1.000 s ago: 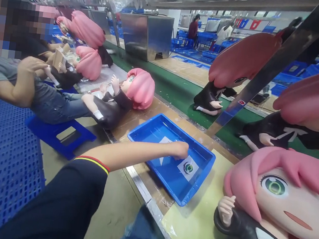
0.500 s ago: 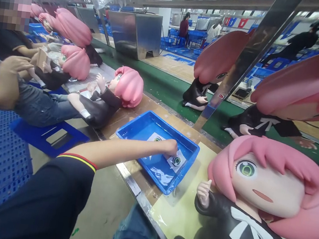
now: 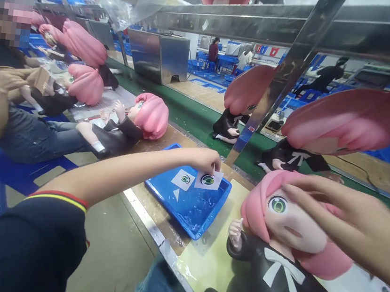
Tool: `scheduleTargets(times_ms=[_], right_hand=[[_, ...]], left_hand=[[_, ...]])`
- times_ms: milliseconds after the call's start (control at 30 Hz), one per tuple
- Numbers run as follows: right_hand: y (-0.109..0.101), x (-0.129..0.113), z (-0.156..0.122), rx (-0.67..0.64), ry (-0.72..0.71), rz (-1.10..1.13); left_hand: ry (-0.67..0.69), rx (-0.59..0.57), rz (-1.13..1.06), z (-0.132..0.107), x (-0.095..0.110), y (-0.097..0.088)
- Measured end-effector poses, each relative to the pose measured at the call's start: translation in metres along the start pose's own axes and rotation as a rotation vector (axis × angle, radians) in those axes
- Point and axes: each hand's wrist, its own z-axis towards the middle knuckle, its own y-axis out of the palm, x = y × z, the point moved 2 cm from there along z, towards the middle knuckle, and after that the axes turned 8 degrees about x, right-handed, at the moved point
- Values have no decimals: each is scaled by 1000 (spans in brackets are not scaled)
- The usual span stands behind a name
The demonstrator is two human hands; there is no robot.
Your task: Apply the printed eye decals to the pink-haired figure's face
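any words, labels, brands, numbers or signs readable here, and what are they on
No text can be read.
Red label on the slanted metal post: too small and blurred to read.
White square in the left hand: printed eye, no readable words.
Second square in the blue tray: the same.

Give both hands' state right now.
Left hand: closed, pinching a white eye decal over the blue tray.
Right hand: open, over the pink-haired figure.
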Motion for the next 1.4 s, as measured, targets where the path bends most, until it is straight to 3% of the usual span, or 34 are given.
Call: scheduleTargets(times_ms=[33, 167, 233, 333, 533, 767, 1000, 1400], right_hand=[[10, -9, 11, -135, -26, 34], [60, -33, 50, -357, -11, 128], [80, -36, 57, -455, 10, 193], [91, -34, 52, -544, 62, 328], [80, -28, 35, -414, 260, 630], [70, -37, 12, -322, 398, 757], [53, -39, 11, -205, 414, 698], [44, -30, 0, -218, 413, 623]], left_hand=[[38, 7, -9, -5, 6, -8], [157, 21, -105, -22, 22, -29], [180, 32, -179, -28, 25, -34], [171, 64, -304, -35, 22, -39], [21, 284, -635, -45, 3, -32], [-58, 314, -960, -50, 8, -19], [2, 292, -847, -51, 22, -24], [136, 292, -707, -36, 38, -18]])
